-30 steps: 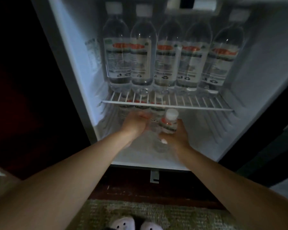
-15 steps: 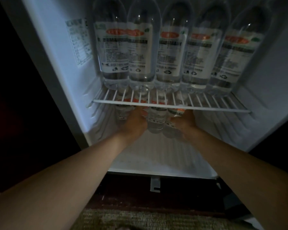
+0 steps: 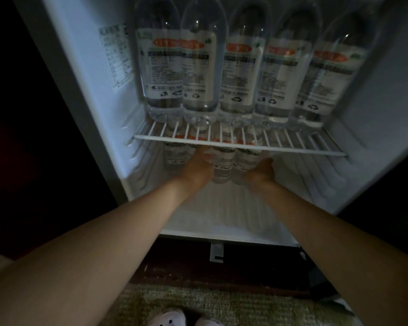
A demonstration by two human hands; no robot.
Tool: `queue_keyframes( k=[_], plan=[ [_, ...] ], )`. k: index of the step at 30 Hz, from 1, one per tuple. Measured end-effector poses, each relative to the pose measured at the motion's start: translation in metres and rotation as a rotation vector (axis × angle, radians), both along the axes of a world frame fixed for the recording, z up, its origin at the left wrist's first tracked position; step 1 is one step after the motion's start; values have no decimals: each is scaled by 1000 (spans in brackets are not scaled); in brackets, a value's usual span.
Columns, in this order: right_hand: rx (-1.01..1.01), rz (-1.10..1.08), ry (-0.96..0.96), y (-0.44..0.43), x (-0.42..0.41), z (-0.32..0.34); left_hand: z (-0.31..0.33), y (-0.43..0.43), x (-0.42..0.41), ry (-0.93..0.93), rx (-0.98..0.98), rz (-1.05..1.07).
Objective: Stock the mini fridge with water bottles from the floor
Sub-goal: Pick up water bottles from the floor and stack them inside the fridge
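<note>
From the rug (image 3: 222, 302) my arms reach into the mini fridge (image 3: 80, 90), left hand (image 3: 197, 168) and right hand (image 3: 262, 171) against lower bottles (image 3: 222, 165), grip hidden, beneath the wire shelf (image 3: 292, 149) carrying five upright bottles (image 3: 240, 74).

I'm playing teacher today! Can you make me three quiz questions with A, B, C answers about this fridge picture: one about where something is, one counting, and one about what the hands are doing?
1. Where are the hands?
A. under the wire shelf
B. above the wire shelf
C. on the floor

2. How many big bottles stand on the wire shelf?
A. two
B. five
C. nine

3. The fridge is
A. shut
B. open
C. lying on its side

Answers:
1 A: the left hand and right hand reach in below the wire shelf.
2 B: five big bottles stand in a row.
3 B: the fridge shows its inside.
</note>
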State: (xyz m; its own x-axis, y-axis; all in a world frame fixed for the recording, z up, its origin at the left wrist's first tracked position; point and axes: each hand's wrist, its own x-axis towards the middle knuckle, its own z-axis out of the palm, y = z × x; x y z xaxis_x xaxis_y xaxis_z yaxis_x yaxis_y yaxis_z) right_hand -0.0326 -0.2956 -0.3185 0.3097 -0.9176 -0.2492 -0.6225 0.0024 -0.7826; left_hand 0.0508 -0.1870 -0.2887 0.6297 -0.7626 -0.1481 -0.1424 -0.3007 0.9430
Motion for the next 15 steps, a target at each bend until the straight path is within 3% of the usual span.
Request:
queue_keyframes(
  k=[4, 9, 12, 15],
  plan=[
    [-118, 251, 132, 54, -18, 18, 24, 43, -16, -13, -13, 53],
    [-136, 512, 90, 138, -49, 73, 72, 123, -45, 68, 47, 208],
    [-221, 627, 50, 189, -65, 125, 123, 178, -64, 130, -63, 310],
    [-274, 711, -12, 241, -81, 178, 168, 238, -82, 71, -89, 340]
  ],
)
